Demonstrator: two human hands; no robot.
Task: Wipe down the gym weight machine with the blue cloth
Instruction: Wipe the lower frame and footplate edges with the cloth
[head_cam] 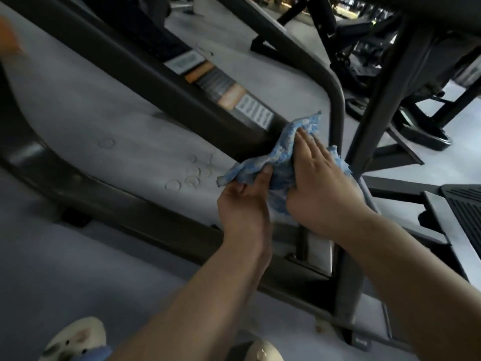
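The blue cloth [282,155] is bunched between both hands, just in front of the weight machine's dark frame [145,74]. My left hand [243,204] pinches the cloth's lower left edge between thumb and curled fingers. My right hand [321,183] lies flat on the cloth with straight fingers, pressing it from the right. The cloth's top corner touches the slanted frame bar near its label stickers [229,95]. Part of the cloth is hidden under my right palm.
A curved grey tube [335,100] and an upright post [374,121] rise right behind the cloth. A ribbed foot plate [466,204] sits at the right. A low frame bar [145,212] crosses the grey floor. My slippers [75,340] show at the bottom.
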